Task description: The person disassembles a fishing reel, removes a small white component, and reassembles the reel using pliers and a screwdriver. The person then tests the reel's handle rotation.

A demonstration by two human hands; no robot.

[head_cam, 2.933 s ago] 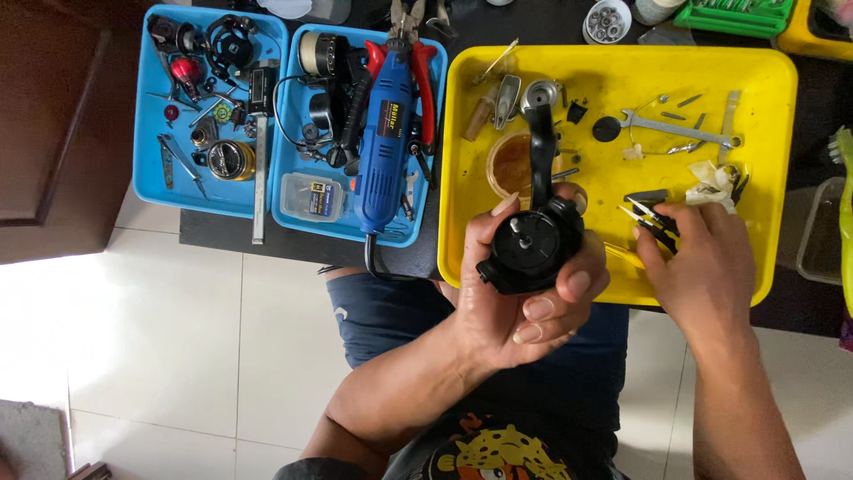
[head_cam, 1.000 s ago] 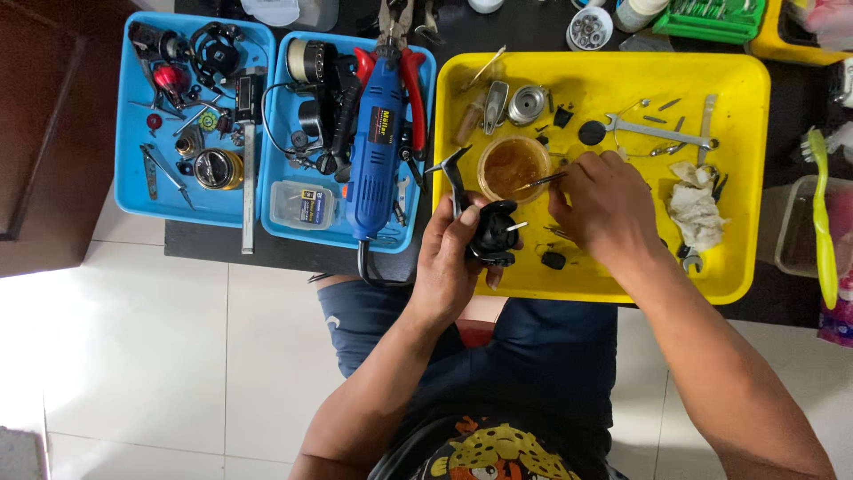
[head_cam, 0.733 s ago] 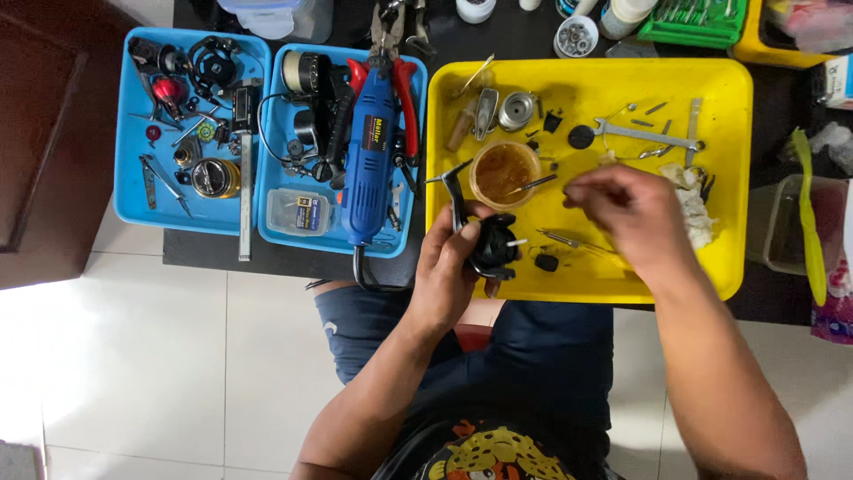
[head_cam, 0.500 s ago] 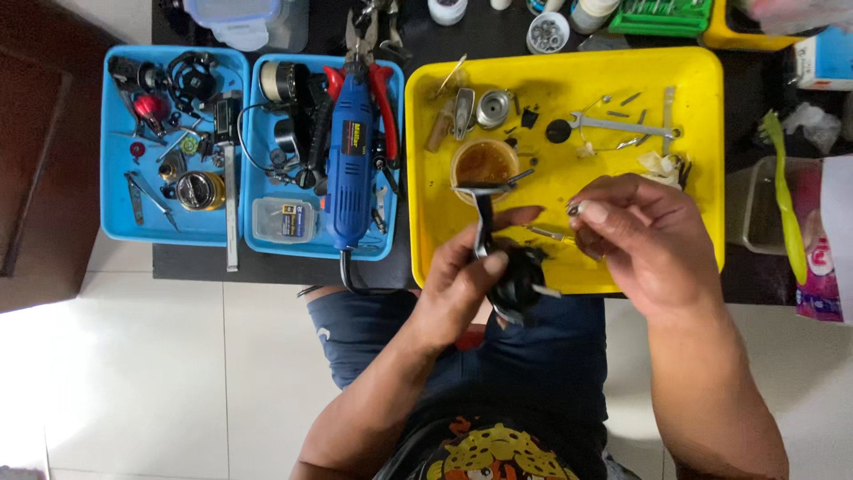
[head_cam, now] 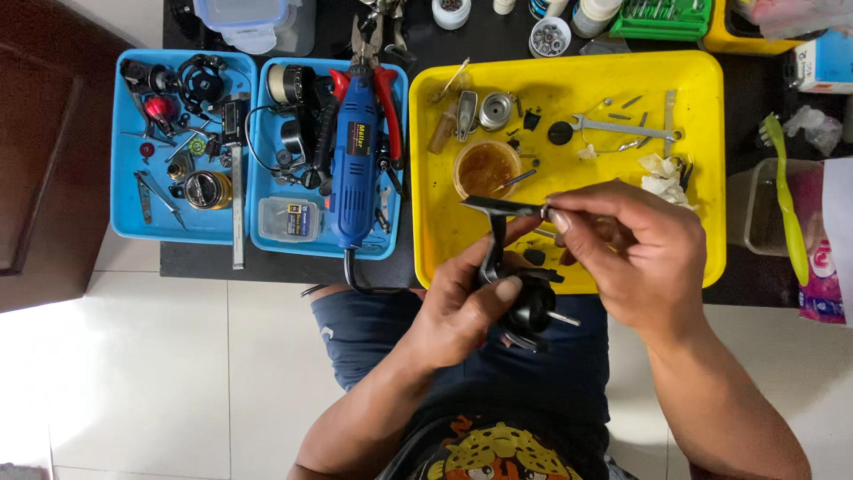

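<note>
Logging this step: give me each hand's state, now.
Left hand: closed around the black reel body.
Right hand: fingers pinched at the reel's arm tip.

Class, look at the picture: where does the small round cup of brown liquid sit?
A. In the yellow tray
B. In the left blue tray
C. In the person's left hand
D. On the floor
A: the cup of brown liquid stands inside the yellow tray, just above the black part held by the left hand.
</note>
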